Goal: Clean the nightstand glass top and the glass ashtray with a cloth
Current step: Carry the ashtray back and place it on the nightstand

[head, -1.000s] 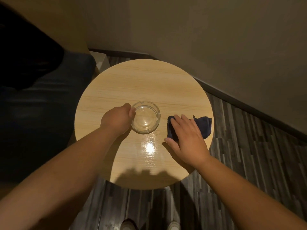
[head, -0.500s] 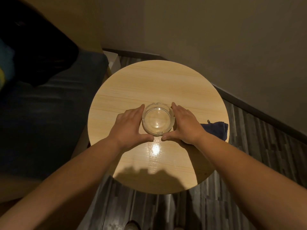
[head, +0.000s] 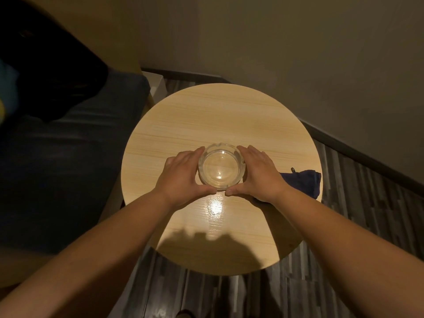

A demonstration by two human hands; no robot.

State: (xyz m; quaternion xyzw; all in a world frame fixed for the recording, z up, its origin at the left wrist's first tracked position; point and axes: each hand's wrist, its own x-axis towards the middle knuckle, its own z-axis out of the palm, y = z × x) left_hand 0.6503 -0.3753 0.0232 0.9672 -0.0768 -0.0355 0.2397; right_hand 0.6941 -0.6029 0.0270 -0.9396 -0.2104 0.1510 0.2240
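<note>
the clear glass ashtray (head: 221, 166) sits near the middle of the round nightstand top (head: 206, 115). the left hand (head: 181, 174) and the right hand (head: 258, 174) cup it from either side, fingers curved against its wall and the two thumbs nearly meeting at its near edge. the dark blue cloth (head: 302, 182) lies loose at the right edge of the top, just behind the right wrist, held by neither hand.

clear glass ashtray (head: 220, 167) upright mid round nightstand top (head: 206, 115); dark blue cloth (head: 302, 182) crumpled at right edge.
</note>
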